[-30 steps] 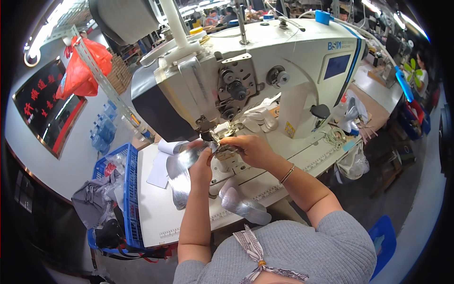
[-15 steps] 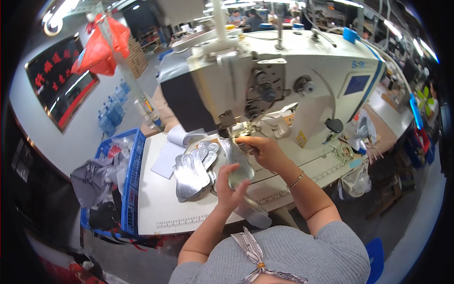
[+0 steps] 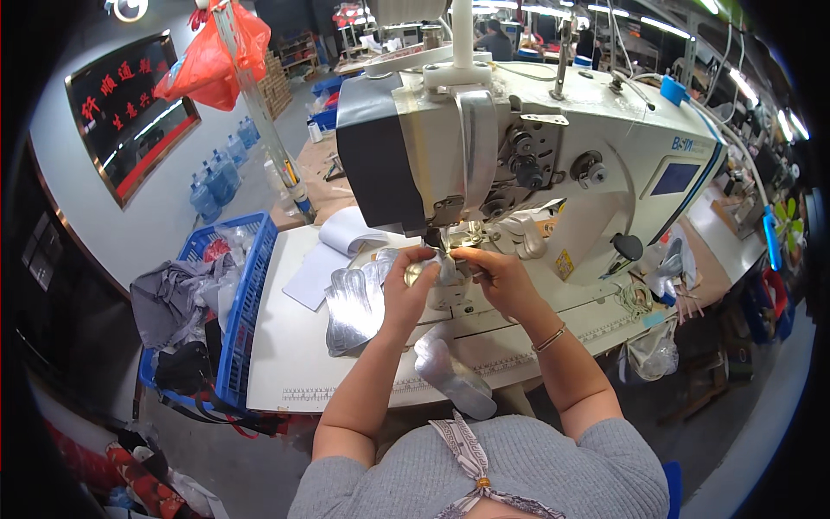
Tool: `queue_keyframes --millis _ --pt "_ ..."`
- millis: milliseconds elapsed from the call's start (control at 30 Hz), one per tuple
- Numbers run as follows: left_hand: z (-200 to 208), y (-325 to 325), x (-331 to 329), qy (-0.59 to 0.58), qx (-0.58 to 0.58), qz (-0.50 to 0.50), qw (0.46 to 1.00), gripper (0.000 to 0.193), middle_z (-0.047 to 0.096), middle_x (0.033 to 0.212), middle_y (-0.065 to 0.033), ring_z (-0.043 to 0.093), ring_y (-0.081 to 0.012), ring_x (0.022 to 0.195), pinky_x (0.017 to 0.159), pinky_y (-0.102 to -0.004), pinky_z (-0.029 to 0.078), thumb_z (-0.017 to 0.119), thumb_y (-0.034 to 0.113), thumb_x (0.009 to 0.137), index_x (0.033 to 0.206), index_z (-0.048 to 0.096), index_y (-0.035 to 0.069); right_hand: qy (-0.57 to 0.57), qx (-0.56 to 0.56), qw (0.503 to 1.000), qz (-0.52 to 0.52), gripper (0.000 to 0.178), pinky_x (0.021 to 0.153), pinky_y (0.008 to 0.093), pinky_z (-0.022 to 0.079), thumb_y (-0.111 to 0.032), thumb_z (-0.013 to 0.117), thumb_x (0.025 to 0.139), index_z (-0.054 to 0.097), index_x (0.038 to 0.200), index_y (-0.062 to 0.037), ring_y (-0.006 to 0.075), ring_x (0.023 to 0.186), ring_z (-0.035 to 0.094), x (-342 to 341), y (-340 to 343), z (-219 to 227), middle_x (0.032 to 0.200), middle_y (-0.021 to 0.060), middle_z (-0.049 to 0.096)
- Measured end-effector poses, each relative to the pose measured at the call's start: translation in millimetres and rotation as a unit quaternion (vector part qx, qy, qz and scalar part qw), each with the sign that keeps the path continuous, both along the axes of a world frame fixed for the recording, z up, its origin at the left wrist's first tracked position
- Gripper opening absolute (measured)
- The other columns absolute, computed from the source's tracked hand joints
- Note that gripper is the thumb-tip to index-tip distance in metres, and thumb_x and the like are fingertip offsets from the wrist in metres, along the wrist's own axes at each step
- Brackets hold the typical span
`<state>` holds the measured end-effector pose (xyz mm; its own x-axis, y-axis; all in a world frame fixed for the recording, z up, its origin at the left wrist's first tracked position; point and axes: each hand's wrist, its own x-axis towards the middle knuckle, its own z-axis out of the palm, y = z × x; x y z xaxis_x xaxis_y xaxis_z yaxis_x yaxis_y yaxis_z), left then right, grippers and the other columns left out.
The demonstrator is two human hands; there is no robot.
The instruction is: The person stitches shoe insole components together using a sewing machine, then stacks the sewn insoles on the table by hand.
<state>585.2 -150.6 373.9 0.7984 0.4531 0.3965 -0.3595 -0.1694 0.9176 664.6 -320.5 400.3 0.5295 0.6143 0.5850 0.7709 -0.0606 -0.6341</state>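
One white sewing machine [image 3: 640, 130] takes up the most room. Left of it stands a blue basket [image 3: 251, 320]; at its front left lies a pile of silver pieces [image 3: 356, 309], and before it a lone silver cutout [image 3: 451, 372]. The left hand [image 3: 408, 287] and right hand [image 3: 503, 278] come together below the machine's needle end, fingertips pinching a silver workpiece [image 3: 448, 271] between them.
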Motion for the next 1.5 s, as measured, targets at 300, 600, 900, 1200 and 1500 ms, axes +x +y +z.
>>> queue_keyframes --millis 300,600,900,1200,1500 --pt "-4 8 26 -0.02 -0.054 0.03 0.998 0.018 0.06 0.092 -0.0049 0.056 -0.0118 0.084 0.074 -0.025 0.046 0.062 0.01 0.084 0.099 0.057 0.002 -0.02 0.015 1.0 -0.01 0.047 0.062 0.0266 0.049 0.013 0.051 0.078 0.062 0.116 -0.0118 0.0138 0.064 0.057 -3 1 0 0.074 0.0071 0.059" --pt "3 3 22 -0.036 -0.066 0.023 0.997 0.019 0.057 0.09 -0.004 0.055 -0.0084 0.078 0.067 -0.024 0.047 0.06 0.008 0.086 0.102 0.054 0.001 -0.011 0.041 0.999 -0.003 0.048 0.063 0.0255 0.048 0.013 0.05 0.078 0.061 0.117 -0.012 0.0127 0.064 0.055 0 5 -9 0.073 0.0056 0.057" --pt "2 35 19 0.042 -0.471 -0.158 0.867 0.026 0.063 0.1 -0.0078 0.064 -0.0182 0.083 0.067 -0.0278 0.055 0.067 0.014 0.085 0.104 0.054 0.003 -0.048 0.121 0.99 -0.05 0.037 0.055 0.0259 0.042 0.007 0.052 0.081 0.06 0.113 -0.0101 0.0142 0.057 0.048 -3 -10 -36 0.067 0.0062 0.051" --pt "12 26 9 0.051 -0.373 -0.201 0.904 0.018 0.062 0.101 -0.0067 0.063 -0.0193 0.091 0.083 -0.0333 0.053 0.063 0.005 0.085 0.101 0.057 0.006 0.157 -0.007 0.983 -0.09 0.021 0.057 0.0275 0.042 -0.019 0.055 0.093 0.061 0.109 -0.007 0.0131 0.059 0.05 -8 -22 -53 0.071 0.0064 0.058" --pt "-16 2 -50 -0.181 0.295 0.093 0.934 0.025 0.06 0.089 -0.0081 0.062 -0.0253 0.093 0.079 -0.0343 0.051 0.062 -0.017 0.064 0.077 0.062 0.004 0.119 0.039 0.992 0.001 0.021 0.067 0.0246 0.047 -0.012 0.06 0.089 0.065 0.108 -0.0036 0.012 0.074 0.058 -32 -18 -19 0.087 0.0074 0.065"
